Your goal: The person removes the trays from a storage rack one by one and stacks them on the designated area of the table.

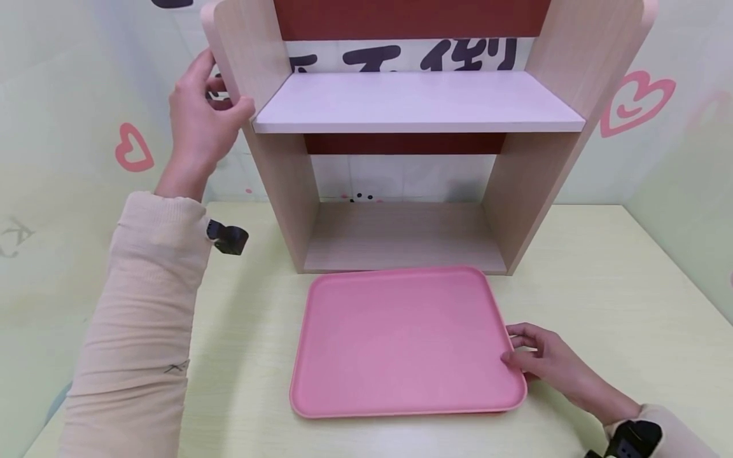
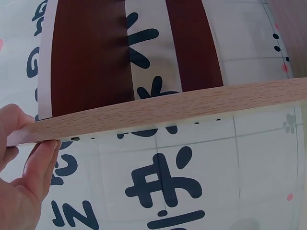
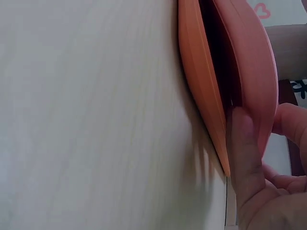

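Note:
A wooden desktop shelf [image 1: 418,105] stands at the back, and my left hand [image 1: 203,121] grips the front edge of its left side panel [image 2: 158,109], high up. In front of the shelf, a pink rectangular tray [image 1: 406,343] has its right edge held by my right hand [image 1: 552,364]. The right wrist view shows the fingers and thumb on both sides of that rim. Beneath the pink tray lies an orange tray [image 3: 196,52] on the table, with a dark gap between the two rims on this side.
The pale wooden table [image 1: 630,286] reaches back to a wall [image 1: 704,121] with pink hearts and black lettering. Dark red back boards [image 1: 406,19] cross the shelf. Black wrist devices are worn on the left sleeve [image 1: 149,305] and the right one.

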`<state>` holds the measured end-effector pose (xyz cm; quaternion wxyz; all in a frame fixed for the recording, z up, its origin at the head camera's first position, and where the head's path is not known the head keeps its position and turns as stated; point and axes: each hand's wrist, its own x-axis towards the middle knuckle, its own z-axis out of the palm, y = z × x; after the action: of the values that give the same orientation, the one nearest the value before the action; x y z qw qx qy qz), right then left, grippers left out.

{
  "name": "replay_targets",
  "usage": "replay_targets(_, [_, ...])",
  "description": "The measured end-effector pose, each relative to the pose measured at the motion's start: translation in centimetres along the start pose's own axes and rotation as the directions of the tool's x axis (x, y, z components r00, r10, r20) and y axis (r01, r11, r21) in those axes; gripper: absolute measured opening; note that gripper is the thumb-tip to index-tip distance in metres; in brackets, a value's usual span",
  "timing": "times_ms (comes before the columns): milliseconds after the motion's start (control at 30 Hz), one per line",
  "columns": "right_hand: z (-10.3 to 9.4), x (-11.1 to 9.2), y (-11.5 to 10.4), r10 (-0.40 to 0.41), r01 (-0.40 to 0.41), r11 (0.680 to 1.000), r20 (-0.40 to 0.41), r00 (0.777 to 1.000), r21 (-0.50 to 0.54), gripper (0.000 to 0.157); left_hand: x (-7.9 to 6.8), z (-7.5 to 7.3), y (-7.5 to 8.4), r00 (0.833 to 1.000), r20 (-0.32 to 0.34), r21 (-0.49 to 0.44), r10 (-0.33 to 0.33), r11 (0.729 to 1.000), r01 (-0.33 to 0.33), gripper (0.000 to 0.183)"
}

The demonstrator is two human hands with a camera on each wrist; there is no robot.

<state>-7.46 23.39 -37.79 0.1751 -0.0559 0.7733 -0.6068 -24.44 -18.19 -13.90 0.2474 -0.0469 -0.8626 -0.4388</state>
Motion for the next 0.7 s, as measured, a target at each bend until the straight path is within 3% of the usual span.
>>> replay_targets(700, [-0.18, 0.03, 0.5, -0.043, 0.044, 0.998, 0.024, 0.999, -0.052, 0.046, 0.0, 0.17, -0.06, 1.0, 0.002, -0.002, -0.009, 1.0, 0.009, 0.054])
